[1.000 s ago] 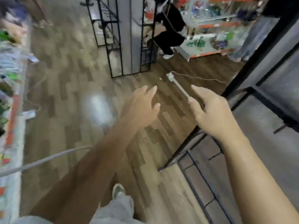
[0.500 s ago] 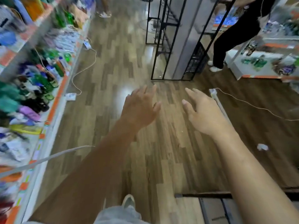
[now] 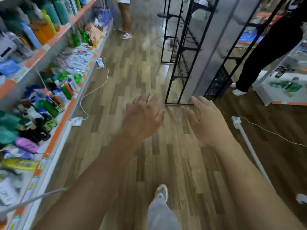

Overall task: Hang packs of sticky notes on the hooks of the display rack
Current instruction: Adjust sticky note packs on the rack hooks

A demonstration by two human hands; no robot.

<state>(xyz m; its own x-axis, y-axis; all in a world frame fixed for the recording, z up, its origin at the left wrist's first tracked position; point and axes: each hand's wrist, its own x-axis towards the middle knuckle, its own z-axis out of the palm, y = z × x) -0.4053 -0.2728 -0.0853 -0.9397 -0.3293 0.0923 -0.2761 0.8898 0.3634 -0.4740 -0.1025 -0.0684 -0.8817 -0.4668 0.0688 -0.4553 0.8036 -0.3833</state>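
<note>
Wood-grain plank flooring [image 3: 132, 72] is running away beneath the head camera, and over it the person is holding both bare arms out. The left hand [image 3: 141, 120] is hovering with its fingers spread wide and gripping nothing. The right hand [image 3: 206, 123] is doing likewise, palm down, fingers loosely straight, empty.

No pack of sticky notes is showing in either hand, and none can be picked out for certain anywhere. The flat packets [image 3: 78, 57] on the orange-edged white shelving [image 3: 54, 128], at nine to ten o'clock, are too blurred to name.

The tall black metal-frame display rack [image 3: 178, 63] is standing upright at about one o'clock from the hands, its long axis vertical. Its foot is lying just beyond the right hand's fingertips [image 3: 194, 99], so the right hand is looking the nearer of the two. Whether its hooks are bare cannot be told. Judging from this, stock is needing to be fetched before any hanging.
</note>
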